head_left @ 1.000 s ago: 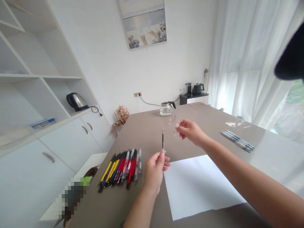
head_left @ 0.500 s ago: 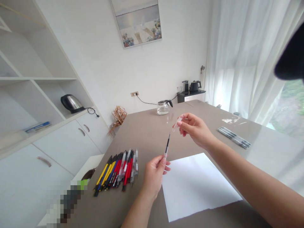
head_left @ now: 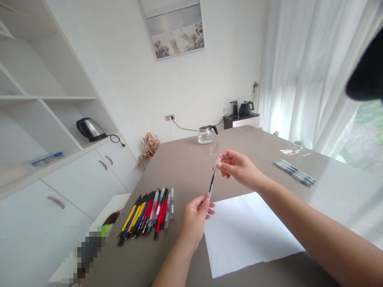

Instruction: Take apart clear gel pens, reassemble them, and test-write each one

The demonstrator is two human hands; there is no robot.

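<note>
My left hand (head_left: 197, 217) is closed around the lower end of a clear pen with a dark refill (head_left: 211, 185), held tilted above the paper's far left corner. In my right hand (head_left: 235, 166) a translucent pen barrel piece (head_left: 218, 160) is pinched between thumb and fingers. That piece sits over the tip end of the refill, in line with the pen. Below my hands lies a white sheet of paper (head_left: 248, 235), its near edge slightly uneven.
Left of my hands lies a row of yellow, blue, red and clear pens (head_left: 148, 213). Several clear pens (head_left: 295, 173) lie together at the right, near white scraps (head_left: 290, 151). A glass pot (head_left: 205, 135) with a black handle stands at the table's far end.
My right hand has come down and left, bringing the barrel piece from just above the refill tip onto it. My left hand has stayed in place with the pen.
</note>
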